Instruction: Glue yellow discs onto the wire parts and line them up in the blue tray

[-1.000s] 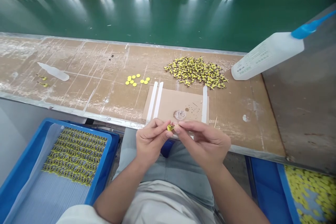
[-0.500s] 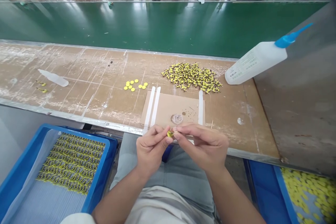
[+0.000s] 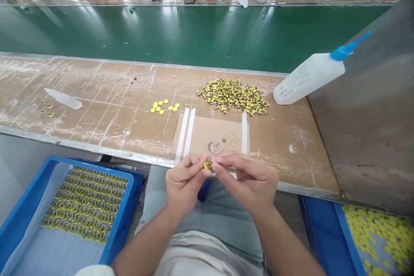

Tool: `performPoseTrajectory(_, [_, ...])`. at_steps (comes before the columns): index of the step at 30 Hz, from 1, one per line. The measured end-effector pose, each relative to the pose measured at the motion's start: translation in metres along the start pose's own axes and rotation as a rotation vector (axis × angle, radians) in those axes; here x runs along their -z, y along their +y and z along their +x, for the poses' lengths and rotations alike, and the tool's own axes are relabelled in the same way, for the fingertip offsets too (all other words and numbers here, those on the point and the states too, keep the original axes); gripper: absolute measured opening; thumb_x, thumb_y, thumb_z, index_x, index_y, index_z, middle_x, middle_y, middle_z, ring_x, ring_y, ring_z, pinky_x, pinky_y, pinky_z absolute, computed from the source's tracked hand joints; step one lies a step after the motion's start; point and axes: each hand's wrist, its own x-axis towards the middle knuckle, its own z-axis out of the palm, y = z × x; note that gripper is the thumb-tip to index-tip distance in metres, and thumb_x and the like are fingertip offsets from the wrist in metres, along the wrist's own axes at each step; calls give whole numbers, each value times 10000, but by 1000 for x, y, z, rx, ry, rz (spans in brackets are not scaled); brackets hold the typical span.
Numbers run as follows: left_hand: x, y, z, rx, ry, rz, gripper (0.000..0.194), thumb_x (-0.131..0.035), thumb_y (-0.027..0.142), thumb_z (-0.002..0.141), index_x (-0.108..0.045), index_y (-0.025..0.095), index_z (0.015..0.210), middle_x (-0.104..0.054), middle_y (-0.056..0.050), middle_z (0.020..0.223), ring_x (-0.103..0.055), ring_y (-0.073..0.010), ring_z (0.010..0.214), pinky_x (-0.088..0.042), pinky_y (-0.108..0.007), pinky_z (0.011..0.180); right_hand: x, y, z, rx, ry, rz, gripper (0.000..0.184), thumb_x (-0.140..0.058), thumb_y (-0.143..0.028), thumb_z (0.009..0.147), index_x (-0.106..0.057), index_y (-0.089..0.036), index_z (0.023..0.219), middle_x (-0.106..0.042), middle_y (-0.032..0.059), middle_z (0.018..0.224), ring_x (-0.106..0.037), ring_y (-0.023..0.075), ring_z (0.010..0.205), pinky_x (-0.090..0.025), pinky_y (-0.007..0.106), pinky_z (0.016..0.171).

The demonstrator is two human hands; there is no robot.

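Observation:
My left hand (image 3: 183, 185) is closed in a pinch on a small round yellow disc (image 3: 207, 166), held just off the table's front edge. Fingertips of my right hand (image 3: 247, 181) press together right beside the disc, pinching a tiny dark piece (image 3: 210, 163) against it; the fingers hide most of this piece. Just beyond my fingertips a small clear glass jar (image 3: 215, 147) stands on a cardboard sheet (image 3: 207, 128) fixed with white tape. Farther back lies a heap of small yellow-and-black pieces (image 3: 231, 95). Several loose yellow discs (image 3: 161, 104) lie left of it.
A white squeeze bottle with blue nozzle (image 3: 307, 78) leans by a metal panel (image 3: 365, 138) at right. Blue trays hold rows of yellow-and-black pieces (image 3: 90, 200) at lower left and yellow discs (image 3: 384, 237) at lower right. Beyond the green belt (image 3: 145, 34), co-workers' hands show.
The whole view has shifted slightly. My two hands keep the same pinch on the disc and tiny piece. Across the belt, a co-worker's hands have come up with a teal piece.

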Motion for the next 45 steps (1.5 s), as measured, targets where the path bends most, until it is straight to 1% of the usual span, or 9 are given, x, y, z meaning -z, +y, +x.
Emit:
performPoseTrajectory(3, [-1,1,1,-12,-7,1,280,-786,160,851,-798,275,1106,-622,-25,770,-598,-102,734,-518,-207,675,-1,0,0,-3,1,12,204,-793,-87,818,-792,-249,941,-788,34,864,-756,207,751,-663,358,797])
performPoseTrajectory(7, [-1,3,2,1,-4,13,276,-800,174,838,-799,269,1098,-620,-29,759,-601,-114,724,-523,-225,659,0,1,-1,-4,-7,10,248,-795,-60,810,-790,-259,958,-789,23,880,-752,195,768,-652,345,804])
performPoseTrajectory(14, [5,-1,-1,56,4,36,271,-801,179,839,-804,281,1090,-656,-32,787,-603,-108,739,-512,-210,672,-1,7,-11,-73,27,-22,211,-802,-93,820,-788,-261,948,-781,28,876,-747,210,816,-636,345,772])
performPoseTrajectory(18, [5,0,-4,49,6,48,265,-793,181,846,-804,272,1095,-638,-26,767,-598,-108,723,-512,-215,664,-3,9,-13,-67,34,-19,207,-800,-98,824,-787,-258,955,-780,28,869,-745,209,797,-632,346,755])
performPoseTrajectory(23, [4,1,-4,33,8,43,272,-788,176,851,-801,275,1103,-632,-27,778,-590,-111,730,-506,-223,671,-4,8,-10,-47,47,-6,227,-803,-81,813,-786,-260,951,-781,24,870,-744,207,802,-631,350,774])
performPoseTrajectory(28, [4,1,-5,51,21,44,276,-782,175,858,-798,282,1111,-623,-28,784,-584,-116,744,-501,-235,684,-5,7,-9,-43,52,11,227,-795,-71,811,-786,-257,940,-782,26,866,-742,203,786,-631,342,758])
performPoseTrajectory(37, [0,7,0,13,-12,75,271,-793,184,845,-799,275,1100,-609,-28,746,-571,-118,717,-496,-230,640,-4,4,-9,-21,38,17,247,-783,-55,814,-783,-254,959,-783,25,873,-740,199,790,-633,353,781])
performPoseTrajectory(40, [0,9,2,4,-17,82,271,-791,184,847,-797,280,1100,-624,-27,747,-582,-114,709,-509,-225,642,-3,5,-10,-30,39,9,240,-793,-69,818,-782,-258,966,-783,26,883,-743,204,807,-636,356,787])
performPoseTrajectory(45, [3,8,2,24,-24,99,275,-804,191,836,-798,268,1100,-645,-36,760,-601,-124,721,-527,-238,661,-5,5,-15,-87,80,-12,240,-786,-85,836,-777,-262,996,-780,27,918,-745,201,816,-633,335,762])
